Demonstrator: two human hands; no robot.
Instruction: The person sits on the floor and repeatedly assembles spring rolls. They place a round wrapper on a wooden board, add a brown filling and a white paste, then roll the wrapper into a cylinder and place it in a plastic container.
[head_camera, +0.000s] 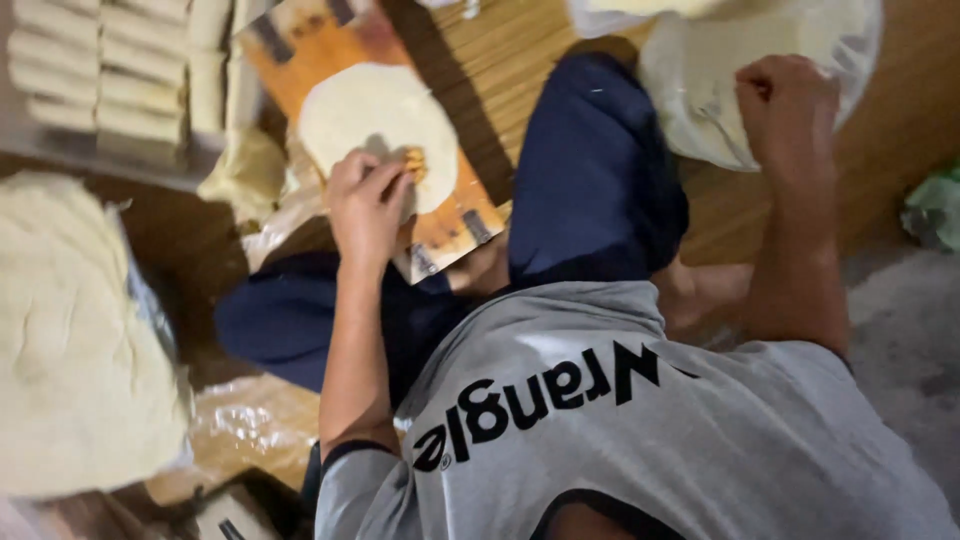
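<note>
A round pale wrapper (375, 125) lies flat on an orange board (300, 45) that rests on my knee. My left hand (368, 205) sits on the wrapper's near edge, its fingers pinched on a small clump of golden-brown filling (415, 163). My right hand (788, 98) is closed in a fist on top of a clear plastic bag of pale wrappers (700, 90) at the upper right. Whether the fist holds anything is hidden. My dark blue trouser legs (595, 170) are crossed between the two hands.
A tray of several pale finished rolls (110, 70) stands at the upper left. A large pale heap in plastic (70, 340) fills the left side. Crumpled plastic (245, 425) lies near my left elbow. A green object (935, 205) sits at the right edge.
</note>
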